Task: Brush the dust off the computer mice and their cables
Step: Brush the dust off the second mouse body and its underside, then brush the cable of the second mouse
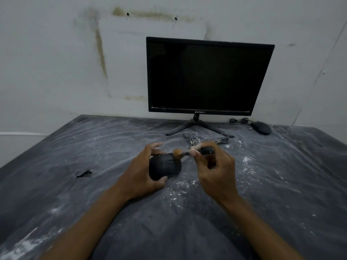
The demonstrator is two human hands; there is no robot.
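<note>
My left hand (140, 173) grips a black computer mouse (164, 167) from its left side, just above the table. In my right hand (216, 166) I hold a small brush (195, 152) with a black handle; its tan bristle tip (177, 152) touches the front top of the mouse. The mouse's thin cable (190, 137) runs back to a bundle under the monitor. A second black mouse (261, 127) lies at the far right by the wall, its coiled cable (239, 120) to its left.
A black monitor (206, 76) on a splayed stand (197, 126) stands against the white wall. The table carries a dark cover under clear plastic (93, 147), dusted with white powder (180, 186) near my hands. The plastic has a small tear (84, 173) on the left.
</note>
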